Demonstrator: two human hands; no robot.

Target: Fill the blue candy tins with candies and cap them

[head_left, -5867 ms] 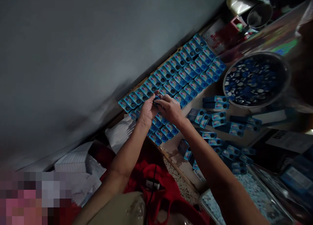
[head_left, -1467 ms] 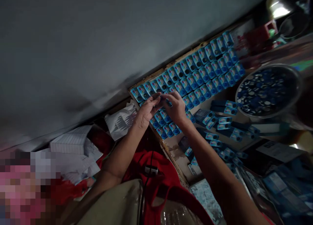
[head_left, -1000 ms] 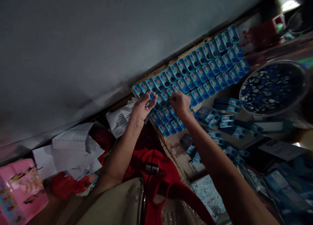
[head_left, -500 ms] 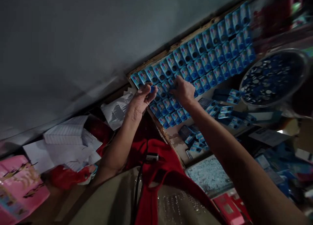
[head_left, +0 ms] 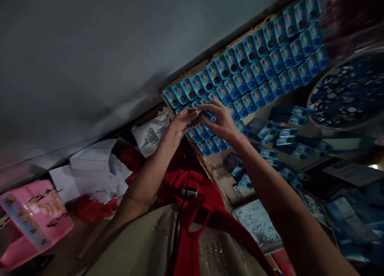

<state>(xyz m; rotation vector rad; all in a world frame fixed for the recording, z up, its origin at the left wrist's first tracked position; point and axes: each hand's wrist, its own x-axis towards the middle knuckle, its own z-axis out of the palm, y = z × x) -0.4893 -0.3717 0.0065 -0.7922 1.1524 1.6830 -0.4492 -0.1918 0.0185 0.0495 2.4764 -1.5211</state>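
My left hand [head_left: 182, 123] is closed, thumb over bent fingers, on a small blue round piece that is mostly hidden by the fingertips. My right hand [head_left: 221, 119] meets it from the right, thumb and fingertips drawn in around the same spot. Whatever the right fingers grip is too dark and small to make out. Both hands hover over the near left part of a slanted board, where blue blister-like packs [head_left: 240, 54] lie in tight rows. Packs of the top row show dark round spots; those in lower rows show bright blue circles.
On the right stands a large round basin [head_left: 312, 96] full of small blue and silvery discs. Loose blue packs [head_left: 286, 136] lie in piles below the rows. White papers [head_left: 90, 158] and a pink package [head_left: 45, 216] are at left. A grey wall [head_left: 75, 60] borders the board.
My right hand has come away from the pack rows and moved left to meet my left hand. The blue piece, visible before in the left fingers, is now mostly covered. The view has shifted slightly.
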